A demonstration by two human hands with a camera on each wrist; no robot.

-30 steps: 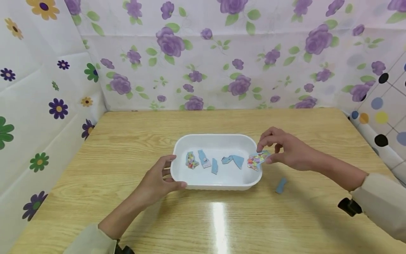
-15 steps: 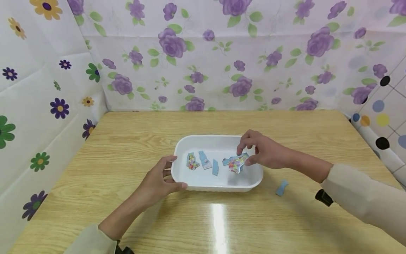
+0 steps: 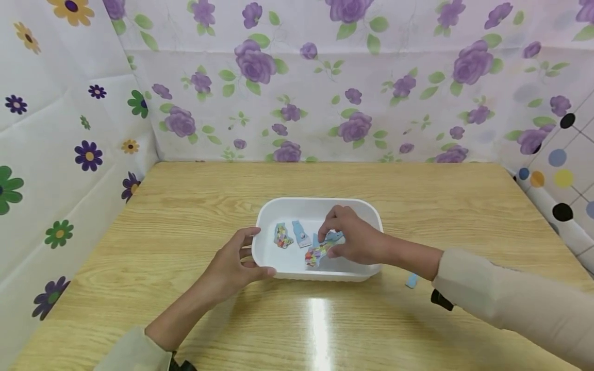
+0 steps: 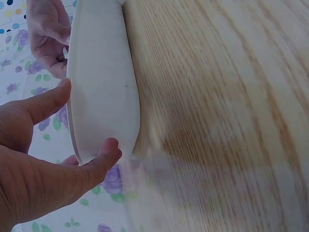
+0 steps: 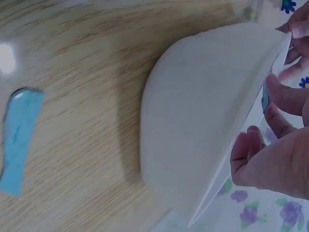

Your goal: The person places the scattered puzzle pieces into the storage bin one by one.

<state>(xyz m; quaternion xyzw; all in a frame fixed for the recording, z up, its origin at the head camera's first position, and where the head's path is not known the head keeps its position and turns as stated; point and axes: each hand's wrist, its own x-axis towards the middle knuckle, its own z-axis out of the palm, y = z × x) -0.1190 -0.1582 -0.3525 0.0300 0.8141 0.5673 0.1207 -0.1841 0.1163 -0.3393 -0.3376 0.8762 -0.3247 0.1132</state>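
Observation:
A white plastic tub [image 3: 264, 268] stands on the wooden table. My left hand [image 3: 232, 263] grips its left end, fingers at the side and thumb on the near rim. Over the tub, my right hand [image 3: 355, 237] pinches a multicoloured map puzzle piece [image 3: 315, 254] between thumb and fingers. To the left of it, a colourful puzzle piece [image 3: 282, 236] and a blue puzzle piece [image 3: 300, 233] lie on the tub floor. More blue pieces are partly hidden under the right hand and the held piece.
A loose blue puzzle piece [image 5: 21, 140] lies on the table [image 3: 199, 206] to the right of the tub, partly covered by the right forearm in the head view. Floral sheets [image 3: 306, 103] enclose the table at the back and sides.
My right hand has carried the multicoloured puzzle piece leftward, from the tub's right end to near its middle. The left hand has kept its grip on the tub.

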